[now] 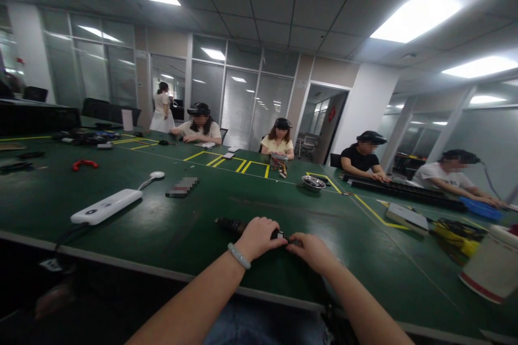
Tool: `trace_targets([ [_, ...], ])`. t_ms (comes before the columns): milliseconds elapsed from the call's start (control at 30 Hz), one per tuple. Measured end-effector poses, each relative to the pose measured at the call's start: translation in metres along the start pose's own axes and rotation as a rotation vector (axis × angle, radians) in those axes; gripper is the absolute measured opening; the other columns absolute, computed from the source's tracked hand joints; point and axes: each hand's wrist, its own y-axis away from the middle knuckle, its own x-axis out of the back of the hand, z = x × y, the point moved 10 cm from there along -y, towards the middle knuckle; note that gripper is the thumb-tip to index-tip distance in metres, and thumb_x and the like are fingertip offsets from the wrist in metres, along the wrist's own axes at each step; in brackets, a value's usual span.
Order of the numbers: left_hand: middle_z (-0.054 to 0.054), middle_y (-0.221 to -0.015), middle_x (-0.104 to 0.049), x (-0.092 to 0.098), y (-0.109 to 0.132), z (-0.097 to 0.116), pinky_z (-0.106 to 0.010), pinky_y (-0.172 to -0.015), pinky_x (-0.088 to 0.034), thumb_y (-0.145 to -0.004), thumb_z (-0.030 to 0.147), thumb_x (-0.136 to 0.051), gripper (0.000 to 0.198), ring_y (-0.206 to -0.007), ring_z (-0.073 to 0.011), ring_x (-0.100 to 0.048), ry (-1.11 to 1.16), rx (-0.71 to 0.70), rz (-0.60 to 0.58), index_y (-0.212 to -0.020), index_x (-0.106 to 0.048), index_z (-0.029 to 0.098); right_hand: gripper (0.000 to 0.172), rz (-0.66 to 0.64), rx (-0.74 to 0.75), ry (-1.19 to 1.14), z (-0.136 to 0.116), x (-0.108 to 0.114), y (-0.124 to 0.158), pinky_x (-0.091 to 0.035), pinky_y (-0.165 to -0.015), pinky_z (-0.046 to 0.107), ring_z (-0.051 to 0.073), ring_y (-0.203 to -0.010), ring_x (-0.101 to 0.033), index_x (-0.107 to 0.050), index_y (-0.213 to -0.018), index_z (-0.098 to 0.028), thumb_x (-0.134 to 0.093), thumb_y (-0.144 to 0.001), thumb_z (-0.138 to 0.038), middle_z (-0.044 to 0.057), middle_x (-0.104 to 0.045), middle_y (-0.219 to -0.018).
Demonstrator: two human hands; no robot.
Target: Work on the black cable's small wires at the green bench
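Observation:
A dark, elongated tool (230,225) with a narrow tip pointing left lies at the near side of the green table; its exact kind is unclear. My left hand (259,238) is wrapped over its body from above, with a bracelet on that wrist. Close by, at the tool's right end, the fingers of my right hand (312,250) are pinched together. Whatever they grip is small, dark and mostly covered by the fingertips. The two hands nearly meet there.
Left of my hands lie a white power strip (107,206), a blurred flat phone-like thing (183,187) and red-handled pliers (84,164). A metal bowl (313,183) stands ahead. To the right are a white container (491,264) and a yellow-black bundle (457,237). Several people sit across the table (251,199).

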Motion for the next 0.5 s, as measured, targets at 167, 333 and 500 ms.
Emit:
trace_targets([
  [167,-0.006,-0.094,-0.065,0.001,0.001,-0.006,-0.034,-0.081,-0.040,-0.080,0.069,-0.049,0.055,-0.091,-0.0215,-0.057,-0.007,0.022,0.026,-0.101,-0.061,0.019,0.030,0.138,-0.078,0.034,0.004,0.003,0.007,-0.037,-0.066,0.026,0.020,-0.081,-0.060,-0.066,-0.103,-0.024,-0.055,-0.086,-0.046,0.005,-0.067,-0.091],
  [333,-0.005,-0.098,-0.064,-0.002,0.001,-0.007,-0.033,-0.081,-0.039,-0.079,0.068,-0.051,0.054,-0.094,-0.0217,-0.056,0.004,0.025,0.013,-0.103,-0.061,0.021,0.032,0.155,-0.055,0.027,0.006,0.016,0.040,-0.041,-0.078,0.028,0.019,-0.089,-0.060,-0.064,-0.111,-0.025,-0.056,-0.084,-0.041,0.006,-0.060,-0.109],
  [500,-0.004,-0.099,-0.063,-0.004,-0.001,-0.008,-0.033,-0.081,-0.039,-0.077,0.069,-0.053,0.054,-0.094,-0.0221,-0.056,0.031,0.028,0.004,-0.102,-0.061,0.022,0.026,-0.044,0.035,-0.058,0.008,0.019,0.084,-0.042,-0.079,0.027,0.019,-0.087,-0.059,-0.069,-0.100,-0.024,-0.054,-0.085,-0.039,0.005,-0.061,-0.101],
])
